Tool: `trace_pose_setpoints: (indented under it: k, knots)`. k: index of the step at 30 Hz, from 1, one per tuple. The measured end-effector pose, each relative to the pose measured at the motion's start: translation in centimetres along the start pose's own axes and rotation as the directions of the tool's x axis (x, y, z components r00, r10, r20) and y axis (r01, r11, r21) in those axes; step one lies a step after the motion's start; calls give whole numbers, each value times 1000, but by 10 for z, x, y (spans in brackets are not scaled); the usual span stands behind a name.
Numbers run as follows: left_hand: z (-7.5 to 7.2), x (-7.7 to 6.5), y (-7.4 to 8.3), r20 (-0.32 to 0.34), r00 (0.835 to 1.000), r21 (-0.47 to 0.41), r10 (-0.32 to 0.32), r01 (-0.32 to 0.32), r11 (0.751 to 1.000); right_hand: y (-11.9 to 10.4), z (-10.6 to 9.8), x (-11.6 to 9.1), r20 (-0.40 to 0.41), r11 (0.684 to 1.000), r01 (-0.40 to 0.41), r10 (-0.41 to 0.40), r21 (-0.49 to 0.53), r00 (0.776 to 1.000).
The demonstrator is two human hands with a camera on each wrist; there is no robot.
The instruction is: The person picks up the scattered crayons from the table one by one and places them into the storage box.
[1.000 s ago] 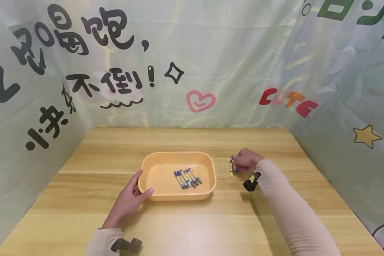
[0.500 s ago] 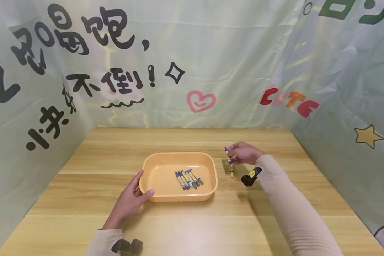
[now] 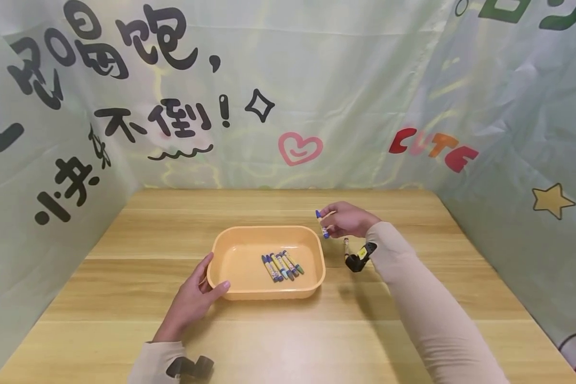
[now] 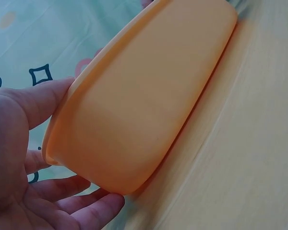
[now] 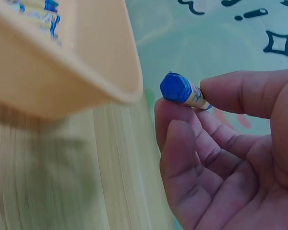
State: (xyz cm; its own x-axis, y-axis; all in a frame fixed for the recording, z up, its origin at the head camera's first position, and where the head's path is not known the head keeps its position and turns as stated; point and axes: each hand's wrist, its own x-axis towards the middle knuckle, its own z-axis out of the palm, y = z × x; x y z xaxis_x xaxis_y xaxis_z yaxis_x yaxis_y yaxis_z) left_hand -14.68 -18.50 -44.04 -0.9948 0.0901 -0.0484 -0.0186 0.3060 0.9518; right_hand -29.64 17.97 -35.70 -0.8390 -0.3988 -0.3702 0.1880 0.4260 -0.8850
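Note:
In the head view a light-orange plastic tray (image 3: 273, 295) stands mid-table, with several crayons (image 3: 282, 266) lying side by side in it. My left hand (image 3: 192, 301) grips the tray's left end, thumb over the rim and fingers against the outer wall. Just off the tray's back right corner, my right hand (image 3: 351, 219) pinches a blue crayon (image 5: 176, 87) between thumb and fingers, raised above the table. Its flat blue end faces the camera in the right wrist view. Another crayon (image 3: 346, 245) lies on the table beneath the right wrist, partly hidden by the wrist camera.
The wood-grain table (image 3: 288, 341) is enclosed by printed cloth (image 3: 365, 96) at the back and both sides. A black wrist camera (image 3: 357, 260) hangs under the right wrist, and another (image 3: 192, 368) is on the left one.
My right hand has picked up the blue crayon from beside the other one and carried it up and left toward the tray. The left hand keeps its hold on the tray.

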Motion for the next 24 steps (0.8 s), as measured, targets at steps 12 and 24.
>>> trace_pose_setpoints:
  k: [12, 24]
  knots:
    - [-2, -1, 1, 7, 1000, 15, 3, -3, 1000, -18, 37, 15, 50, 1000, -1, -1, 26, 999]
    - [-4, -3, 3, 10, 1000, 34, -13, 13, 999, -21, 85, 36, 137, 999, -29, 31, -20, 990]
